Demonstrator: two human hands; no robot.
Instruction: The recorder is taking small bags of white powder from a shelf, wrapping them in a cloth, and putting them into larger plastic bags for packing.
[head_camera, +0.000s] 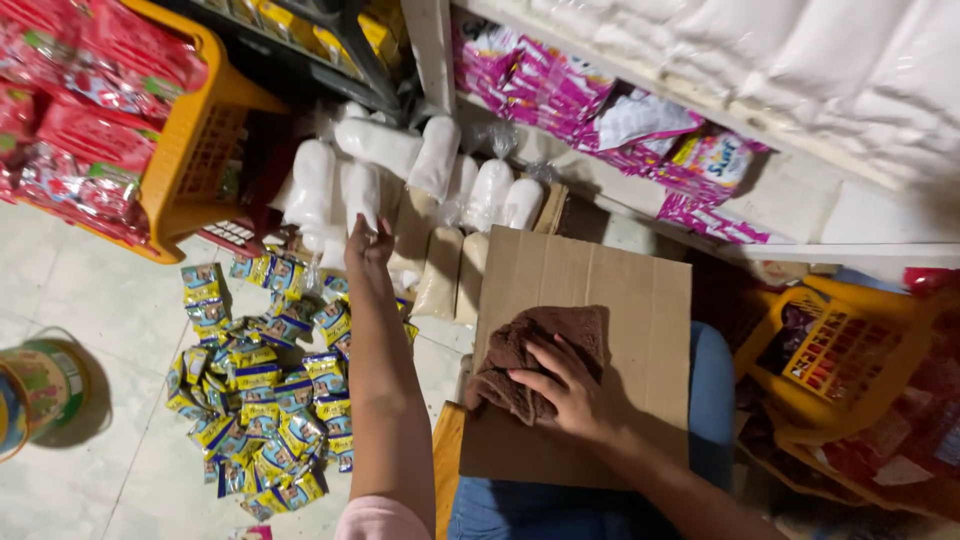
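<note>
Head view: left hand (368, 243) stretches straight up the frame's middle, fingers closing on a white bag (362, 192) among stacked ones. Right hand (562, 388) lies flat, fingers spread, on a brown cloth (535, 350) atop cardboard (600, 290) at centre-right.

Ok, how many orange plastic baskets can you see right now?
2. One orange plastic basket sits upper left, filled with red packets; the other orange plastic basket is at right beside the cardboard sheet. More may be out of frame.
</note>
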